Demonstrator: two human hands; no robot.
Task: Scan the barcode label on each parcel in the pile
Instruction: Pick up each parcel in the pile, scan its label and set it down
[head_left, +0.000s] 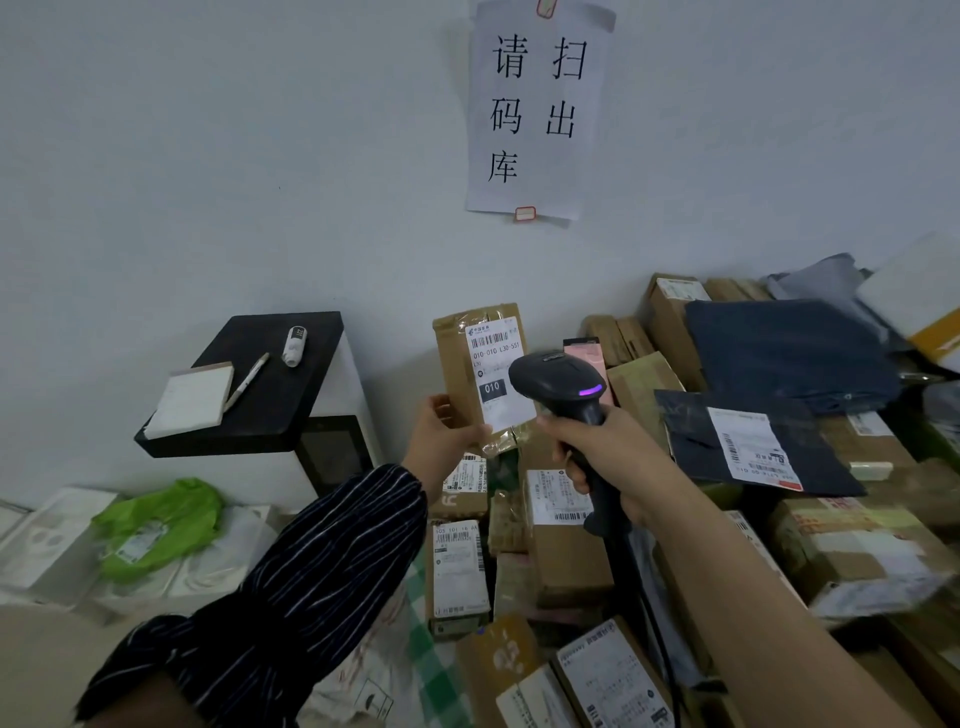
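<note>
Parcel (457, 364) held over pile (566, 561) | left hand (441, 441) grasps it | right hand (608, 457) grips scanner (561, 376) at label (496, 358) | many parcels likely left

Left hand (441, 441) is raised, thumb and fingers pinching the lower end of a parcel (462, 364) that stands upright above the fingertips. Right hand (608, 457) has its fingers curled around the scanner (561, 376) handle. Both forearms extend forward.

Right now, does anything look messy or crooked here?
Yes. The paper sign on the wall is wrinkled and hangs slightly crooked. The pile of parcels is jumbled at all angles, and a dark mailer bag lies slanted across it. The held parcel and scanner look fine.
</note>
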